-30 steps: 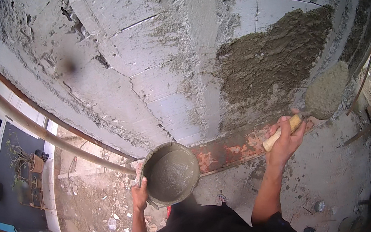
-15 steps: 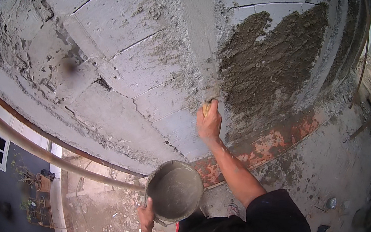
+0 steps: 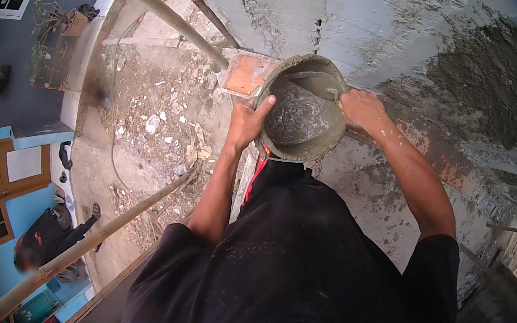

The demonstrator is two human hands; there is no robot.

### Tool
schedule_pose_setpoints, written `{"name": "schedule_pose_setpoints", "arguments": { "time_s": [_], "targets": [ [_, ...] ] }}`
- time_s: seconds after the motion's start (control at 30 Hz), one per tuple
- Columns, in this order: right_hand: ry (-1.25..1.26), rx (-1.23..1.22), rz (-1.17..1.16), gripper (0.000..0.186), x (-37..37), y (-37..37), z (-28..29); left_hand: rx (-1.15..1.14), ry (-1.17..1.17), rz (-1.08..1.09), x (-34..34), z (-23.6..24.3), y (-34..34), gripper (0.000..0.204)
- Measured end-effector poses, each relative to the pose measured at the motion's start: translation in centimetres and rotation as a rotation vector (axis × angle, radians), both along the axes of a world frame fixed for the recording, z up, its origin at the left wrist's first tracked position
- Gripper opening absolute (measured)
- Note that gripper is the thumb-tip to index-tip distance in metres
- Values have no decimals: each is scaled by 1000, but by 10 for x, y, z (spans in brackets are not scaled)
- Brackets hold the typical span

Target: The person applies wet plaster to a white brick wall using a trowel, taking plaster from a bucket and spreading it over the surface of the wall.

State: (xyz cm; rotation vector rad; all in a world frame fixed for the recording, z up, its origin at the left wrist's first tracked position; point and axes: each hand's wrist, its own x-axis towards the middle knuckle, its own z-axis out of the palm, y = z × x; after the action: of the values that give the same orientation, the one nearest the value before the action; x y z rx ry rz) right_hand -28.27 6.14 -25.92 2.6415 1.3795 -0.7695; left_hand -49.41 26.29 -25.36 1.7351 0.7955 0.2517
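My left hand (image 3: 249, 120) grips the left side of a round bucket (image 3: 335, 136) coated in grey mortar, thumb over the rim. My right hand (image 3: 360, 108) is closed on the wooden trowel handle (image 3: 341, 106) at the bucket's right rim, with the trowel's blade (image 3: 310, 83) dipped inside among the wet mortar (image 3: 291, 118). Behind the bucket's left side is a small orange-stained board (image 3: 242, 72). Beyond stands the pale block wall (image 3: 357, 23) with a dark patch of rough fresh render (image 3: 476, 73) at its right.
Bamboo poles (image 3: 149, 1) cross at upper and lower left, above rubble-strewn ground (image 3: 146, 113). Another person in dark clothes (image 3: 53, 238) is below beside a blue wall (image 3: 31, 205) with a wooden door. Potted plants (image 3: 73, 23) stand by a dark wall. A narrow ledge (image 3: 368, 183) runs beside me.
The view has tilted down toward my body. My right hand moved from against the wall to the bucket, and the trowel blade, earlier loaded and raised, is now inside it.
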Motion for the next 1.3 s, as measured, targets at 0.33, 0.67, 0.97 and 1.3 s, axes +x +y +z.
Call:
{"name": "schedule_pose_setpoints", "arguments": {
  "time_s": [0.33,0.67,0.97,1.3],
  "targets": [
    [1275,-260,-326,11,-29,-11,-1,-95,47,57,-27,-19,10,53],
    [1366,239,-599,12,-79,-66,-17,47,-63,74,-48,-44,16,53],
    [1544,1420,-797,22,-86,-146,56,38,88,95,-31,-38,40,55],
    [-385,2409,-1115,25,-37,-228,214,-23,-76,102,-42,-38,47,51]
  ]
}}
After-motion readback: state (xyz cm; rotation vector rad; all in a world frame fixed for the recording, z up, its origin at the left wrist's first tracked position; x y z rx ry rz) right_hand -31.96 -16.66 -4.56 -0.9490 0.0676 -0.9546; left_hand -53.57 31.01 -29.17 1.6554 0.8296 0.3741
